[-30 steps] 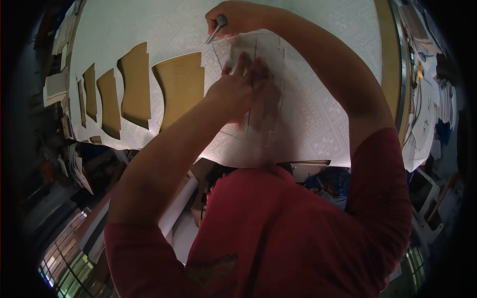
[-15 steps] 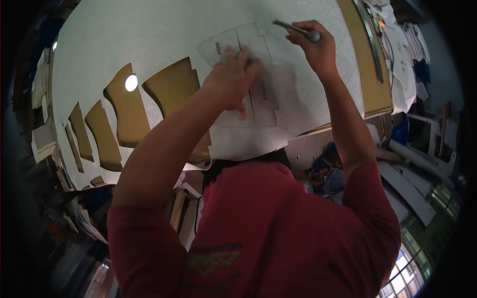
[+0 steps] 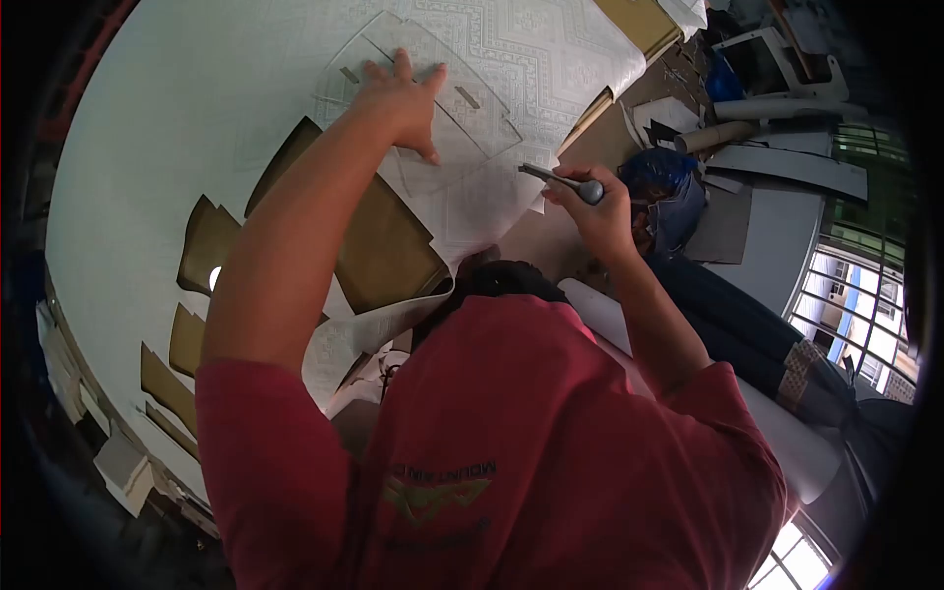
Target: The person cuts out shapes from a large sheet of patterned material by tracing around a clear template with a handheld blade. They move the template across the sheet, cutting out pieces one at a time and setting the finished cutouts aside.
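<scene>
I see L hand [image 3: 401, 100] spread flat on clear slotted plastic template [image 3: 433, 88] over white embossed sheet [image 3: 197, 108], R hand [image 3: 590, 202] fisted round grey metal-tipped knife [image 3: 560, 181].

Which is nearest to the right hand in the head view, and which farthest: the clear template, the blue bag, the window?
1. Blue bag: just right of the right hand.
2. Clear template: up and left, under the left hand.
3. Window: far right edge.
</scene>
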### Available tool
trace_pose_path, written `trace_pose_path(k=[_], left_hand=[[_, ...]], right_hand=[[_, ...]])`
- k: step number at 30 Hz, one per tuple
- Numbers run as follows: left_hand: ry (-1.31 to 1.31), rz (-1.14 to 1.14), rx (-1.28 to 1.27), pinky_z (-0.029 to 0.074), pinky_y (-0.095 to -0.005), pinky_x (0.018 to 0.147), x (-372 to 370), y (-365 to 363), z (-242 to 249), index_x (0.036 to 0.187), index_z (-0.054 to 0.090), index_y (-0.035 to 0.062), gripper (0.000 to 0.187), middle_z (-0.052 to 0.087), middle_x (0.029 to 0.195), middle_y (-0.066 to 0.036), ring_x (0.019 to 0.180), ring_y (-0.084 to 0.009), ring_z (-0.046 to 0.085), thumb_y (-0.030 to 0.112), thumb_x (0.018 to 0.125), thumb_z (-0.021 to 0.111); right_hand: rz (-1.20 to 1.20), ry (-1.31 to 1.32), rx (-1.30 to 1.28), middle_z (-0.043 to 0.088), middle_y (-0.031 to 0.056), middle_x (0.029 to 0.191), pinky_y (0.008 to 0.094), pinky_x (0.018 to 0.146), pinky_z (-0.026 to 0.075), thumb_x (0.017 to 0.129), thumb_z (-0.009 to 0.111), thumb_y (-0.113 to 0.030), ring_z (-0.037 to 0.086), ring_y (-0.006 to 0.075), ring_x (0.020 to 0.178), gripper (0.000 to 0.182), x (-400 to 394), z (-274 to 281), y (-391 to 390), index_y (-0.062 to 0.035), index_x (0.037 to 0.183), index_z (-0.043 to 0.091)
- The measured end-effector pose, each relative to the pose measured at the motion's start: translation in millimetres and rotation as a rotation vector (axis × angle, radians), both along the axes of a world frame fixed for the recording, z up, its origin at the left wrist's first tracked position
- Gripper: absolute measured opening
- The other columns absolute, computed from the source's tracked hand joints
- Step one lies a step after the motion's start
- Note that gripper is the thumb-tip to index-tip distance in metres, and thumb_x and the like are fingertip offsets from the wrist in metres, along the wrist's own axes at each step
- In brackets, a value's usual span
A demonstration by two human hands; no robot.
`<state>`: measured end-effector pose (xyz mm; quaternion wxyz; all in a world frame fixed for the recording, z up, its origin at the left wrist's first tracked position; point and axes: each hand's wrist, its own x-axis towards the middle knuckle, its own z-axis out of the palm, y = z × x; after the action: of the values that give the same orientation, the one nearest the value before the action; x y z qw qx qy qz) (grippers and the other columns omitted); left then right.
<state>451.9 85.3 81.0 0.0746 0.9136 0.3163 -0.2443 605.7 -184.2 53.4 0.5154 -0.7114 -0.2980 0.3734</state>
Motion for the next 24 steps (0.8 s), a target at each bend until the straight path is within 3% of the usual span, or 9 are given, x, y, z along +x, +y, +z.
trace_pose_path(k=[2,4,8,12,17,24], left_hand=[[0.034,-0.04,0.009,0.04,-0.0622,0.116,-2,5,-3,0.166,0.02,0.0304,0.134,0.012,0.17,-0.027,0.144,-0.0661,0.026,0.052,0.059,0.097],[0.006,-0.002,-0.033,0.042,-0.0607,0.115,-3,5,0,0.166,0.017,0.0337,0.14,0.013,0.171,-0.024,0.147,-0.0608,0.027,0.045,0.054,0.101],[0.014,-0.024,0.005,0.044,-0.059,0.114,-8,6,-7,0.165,0.017,0.0361,0.139,0.014,0.171,-0.022,0.148,-0.054,0.032,0.045,0.054,0.101],[-0.037,-0.062,0.049,0.045,-0.0573,0.112,-7,2,6,0.164,0.022,0.0353,0.136,0.019,0.17,-0.021,0.146,-0.0497,0.038,0.045,0.053,0.1],[-0.025,-0.088,0.074,0.045,-0.057,0.112,-7,5,1,0.164,0.024,0.0352,0.134,0.022,0.17,-0.02,0.145,-0.05,0.038,0.048,0.053,0.099],[-0.088,-0.113,0.07,0.045,-0.0554,0.113,-16,0,10,0.164,0.025,0.0308,0.135,0.026,0.168,-0.02,0.144,-0.0503,0.039,0.055,0.053,0.098]], right_hand=[[0.082,-0.073,0.063,0.073,0.0094,0.098,0.0269,0.076,0.057,0.093,0.075,0.0,0.073,0.0145,0.091,0.018,-10,-2,-3,0.0041,0.109,0.069],[0.107,-0.098,0.092,0.074,0.0084,0.097,0.0269,0.075,0.056,0.093,0.076,-0.003,0.072,0.0136,0.089,0.017,-20,-2,-7,0.0028,0.109,0.07],[0.191,-0.211,0.121,0.074,0.006,0.092,0.0284,0.072,0.055,0.093,0.078,-0.009,0.068,0.011,0.08,0.016,-29,-8,-10,-0.001,0.106,0.072],[0.227,-0.161,0.101,0.074,0.0062,0.089,0.0299,0.07,0.054,0.093,0.079,-0.012,0.065,0.0112,0.076,0.017,-36,-9,-9,-0.0034,0.106,0.073],[0.187,-0.327,0.038,0.073,0.0086,0.081,0.031,0.067,0.054,0.091,0.08,-0.015,0.066,0.0147,0.07,0.018,-54,1,-4,-0.0043,0.104,0.074],[0.085,-0.435,0.036,0.076,0.011,0.084,0.0337,0.068,0.057,0.089,0.081,-0.016,0.073,0.0216,0.071,0.018,-114,7,27,-0.0059,0.102,0.074]])
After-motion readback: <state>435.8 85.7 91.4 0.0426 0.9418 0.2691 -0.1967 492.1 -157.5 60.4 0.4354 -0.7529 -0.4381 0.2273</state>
